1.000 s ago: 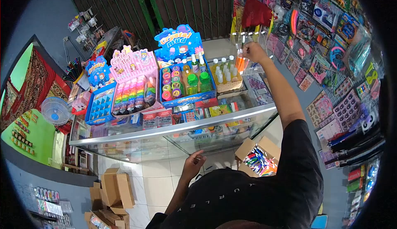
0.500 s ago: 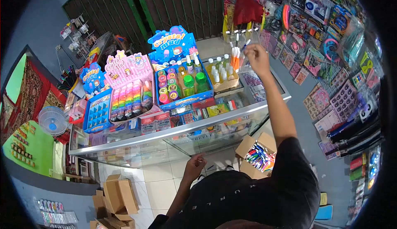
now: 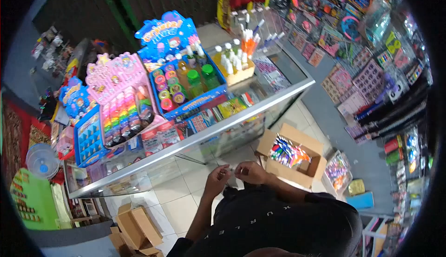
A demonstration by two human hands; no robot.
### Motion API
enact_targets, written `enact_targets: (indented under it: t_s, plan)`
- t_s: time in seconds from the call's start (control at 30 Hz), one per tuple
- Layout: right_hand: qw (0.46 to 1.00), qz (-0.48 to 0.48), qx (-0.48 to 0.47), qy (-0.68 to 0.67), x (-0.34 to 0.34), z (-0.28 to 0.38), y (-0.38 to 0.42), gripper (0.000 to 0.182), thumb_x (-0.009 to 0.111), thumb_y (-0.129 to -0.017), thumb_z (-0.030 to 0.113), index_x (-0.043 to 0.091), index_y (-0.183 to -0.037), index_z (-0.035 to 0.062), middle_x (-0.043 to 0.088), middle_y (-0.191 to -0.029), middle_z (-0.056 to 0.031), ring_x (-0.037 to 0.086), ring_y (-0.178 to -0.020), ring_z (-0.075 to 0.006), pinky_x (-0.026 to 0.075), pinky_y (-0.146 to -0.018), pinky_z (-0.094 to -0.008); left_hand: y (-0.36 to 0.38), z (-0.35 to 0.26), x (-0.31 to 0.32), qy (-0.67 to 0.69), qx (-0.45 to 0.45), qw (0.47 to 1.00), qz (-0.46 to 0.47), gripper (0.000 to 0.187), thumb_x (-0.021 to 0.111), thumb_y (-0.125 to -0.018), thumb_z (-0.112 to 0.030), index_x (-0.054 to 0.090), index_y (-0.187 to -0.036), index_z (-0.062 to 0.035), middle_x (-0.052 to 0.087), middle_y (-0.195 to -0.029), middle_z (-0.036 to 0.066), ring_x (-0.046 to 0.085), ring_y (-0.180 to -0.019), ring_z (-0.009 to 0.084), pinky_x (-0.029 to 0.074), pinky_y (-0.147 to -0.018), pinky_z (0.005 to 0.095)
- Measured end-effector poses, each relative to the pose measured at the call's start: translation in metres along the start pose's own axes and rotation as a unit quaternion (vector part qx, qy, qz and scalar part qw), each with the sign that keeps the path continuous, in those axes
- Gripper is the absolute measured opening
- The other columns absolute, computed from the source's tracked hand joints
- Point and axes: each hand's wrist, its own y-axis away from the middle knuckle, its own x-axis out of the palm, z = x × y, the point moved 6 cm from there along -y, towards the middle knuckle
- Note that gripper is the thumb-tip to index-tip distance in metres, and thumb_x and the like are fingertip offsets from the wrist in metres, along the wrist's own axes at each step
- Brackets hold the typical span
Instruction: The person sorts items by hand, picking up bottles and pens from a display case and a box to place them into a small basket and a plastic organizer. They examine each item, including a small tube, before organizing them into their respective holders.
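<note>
My left hand (image 3: pixel 218 181) and my right hand (image 3: pixel 251 172) are close together in front of my body, above the tiled floor. Both have their fingers curled and pinched, and anything between them is too small to make out. Just right of my right hand stands an open cardboard box (image 3: pixel 303 177) with many colourful pens (image 3: pixel 285 150) inside. Ahead is the glass display counter (image 3: pixel 260 113). On it stand a blue box of jars and bottles (image 3: pixel 204 103), a small box of white-capped bottles (image 3: pixel 241 76), and orange and white pens (image 3: pixel 249 43) at a clear stand.
A pink display box (image 3: pixel 116 78) and a blue compartment tray (image 3: pixel 90 138) stand at the counter's left. Packaged toys (image 3: pixel 346 71) hang on the right wall. Opened cardboard boxes (image 3: pixel 137 224) lie on the floor at lower left, and a fan (image 3: pixel 42 162) is at far left.
My right hand has come down from the pens on the counter to beside my left hand. The view has shifted, so more of the pen box on the floor shows.
</note>
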Motion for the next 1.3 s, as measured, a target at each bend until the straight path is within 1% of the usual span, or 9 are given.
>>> enact_targets:
  t_s: [0.17,0.4,0.73,0.77,0.8,0.97,1.1,1.2,1.3]
  plan:
    - [0.998,-0.060,0.013,0.011,-0.025,0.000,-0.001,0.008,0.069,-0.082,0.007,0.066,-0.089,0.0038,0.067,-0.077,-0.0079,0.065,-0.067,-0.0165,0.052,-0.062,-0.0315,-0.008,0.011,-0.005,-0.034,-0.009,0.998,0.049,0.036,0.067,-0.090,-0.015,0.060,-0.123,-0.0028,0.059,-0.085,0.001,0.053,-0.066,0.0056,0.045,-0.062,0.0223]
    - [0.987,-0.157,0.014,0.038,-0.072,-0.016,0.019,0.009,0.070,-0.084,0.007,0.066,-0.091,0.0030,0.065,-0.075,-0.0046,0.062,-0.066,-0.0118,0.051,-0.060,-0.0284,-0.022,-0.011,0.003,-0.011,-0.005,0.998,0.054,0.036,0.068,-0.089,-0.015,0.061,-0.121,-0.0002,0.058,-0.092,0.002,0.054,-0.072,0.0080,0.046,-0.064,0.0233]
    - [0.982,-0.187,-0.019,0.032,-0.140,-0.043,0.076,0.010,0.069,-0.083,0.009,0.066,-0.090,0.0022,0.067,-0.080,-0.0078,0.066,-0.069,-0.0165,0.053,-0.062,-0.0303,-0.060,-0.045,0.093,-0.006,0.022,0.992,0.122,0.035,0.066,-0.091,-0.008,0.057,-0.124,0.0027,0.056,-0.089,-0.001,0.049,-0.070,0.0029,0.040,-0.062,0.0186]
    - [0.981,-0.191,-0.011,0.035,-0.147,-0.057,0.084,0.011,0.070,-0.082,0.009,0.066,-0.090,0.0022,0.067,-0.079,-0.0080,0.066,-0.069,-0.0170,0.053,-0.062,-0.0306,-0.062,-0.052,0.103,-0.012,0.022,0.991,0.130,0.035,0.066,-0.092,-0.008,0.057,-0.124,0.0028,0.056,-0.088,-0.001,0.049,-0.070,0.0025,0.040,-0.061,0.0185]
    - [0.980,-0.189,0.023,0.060,-0.153,-0.080,0.092,0.010,0.067,-0.080,0.007,0.067,-0.089,0.0038,0.067,-0.080,-0.0139,0.068,-0.076,-0.0280,0.053,-0.066,-0.0366,-0.063,-0.058,0.112,-0.021,0.019,0.991,0.134,0.035,0.066,-0.092,-0.008,0.057,-0.123,0.0028,0.056,-0.088,-0.001,0.048,-0.069,0.0022,0.039,-0.061,0.0184]
    - [0.942,-0.051,0.175,0.282,-0.156,-0.225,0.131,0.019,0.057,-0.081,0.021,0.067,-0.086,0.0059,0.069,-0.086,-0.0184,0.067,-0.082,-0.0368,0.053,-0.072,-0.0468,-0.080,-0.061,0.145,-0.050,0.015,0.987,0.155,0.033,0.066,-0.092,-0.008,0.058,-0.122,0.0025,0.056,-0.086,-0.002,0.046,-0.067,0.0015,0.038,-0.058,0.0177]
    - [0.943,-0.031,0.217,0.251,-0.133,-0.356,0.180,0.020,0.058,-0.082,0.025,0.071,-0.086,0.0107,0.070,-0.088,-0.0151,0.067,-0.082,-0.0357,0.053,-0.075,-0.0483,-0.083,-0.063,0.162,-0.083,-0.020,0.985,0.150,0.032,0.068,-0.089,-0.014,0.061,-0.116,0.0018,0.058,-0.088,0.000,0.053,-0.071,0.0064,0.045,-0.062,0.0223]
    - [0.947,0.059,0.224,0.222,-0.114,-0.433,0.217,0.020,0.065,-0.080,0.024,0.074,-0.096,0.0150,0.071,-0.094,-0.0113,0.068,-0.083,-0.0266,0.053,-0.077,-0.0394,-0.093,-0.044,0.175,-0.112,-0.032,0.985,0.131,0.031,0.068,-0.089,-0.014,0.061,-0.116,0.0014,0.059,-0.086,0.002,0.056,-0.068,0.0072,0.047,-0.061,0.0220]
    - [0.946,-0.003,0.275,0.171,-0.108,-0.474,0.260,0.017,0.066,-0.077,0.023,0.071,-0.087,0.0111,0.069,-0.085,-0.0124,0.067,-0.077,-0.0253,0.052,-0.071,-0.0388,-0.083,-0.044,0.191,-0.146,-0.060,0.980,0.124,0.032,0.068,-0.090,-0.013,0.061,-0.118,-0.0004,0.059,-0.086,0.003,0.057,-0.066,0.0078,0.047,-0.059,0.0215]
